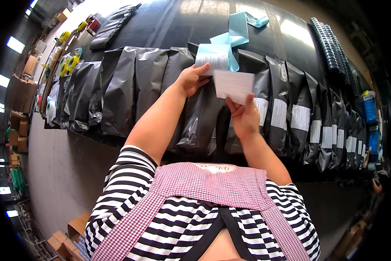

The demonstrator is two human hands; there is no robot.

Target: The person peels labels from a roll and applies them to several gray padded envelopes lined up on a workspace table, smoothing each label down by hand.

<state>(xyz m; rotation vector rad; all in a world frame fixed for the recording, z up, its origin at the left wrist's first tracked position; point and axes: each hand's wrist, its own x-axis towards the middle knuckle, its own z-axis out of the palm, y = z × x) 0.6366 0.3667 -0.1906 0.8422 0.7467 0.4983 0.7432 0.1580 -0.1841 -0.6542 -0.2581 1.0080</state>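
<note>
My left hand [193,80] is closed on a roll of labels [213,56], whose pale blue backing strip [238,30] trails away over the table. Between the fingers of my right hand [244,114] is a white printed label [234,85], held a little to the right of the roll. Both hands are above a row of dark grey plastic mailing bags. The bag [199,122] under my hands shows no label. To the right, several bags carry white labels, such as the bag with a label [300,117]. Bags on the left [121,87] show plain grey fronts.
Flat black bags [115,26] lie at the far left of the dark table [182,21]. Yellow tape rolls [69,65] sit at the left edge. Long dark patterned rolls [330,48] lie at the far right, near blue boxes [369,108]. Cardboard boxes [65,243] stand on the floor.
</note>
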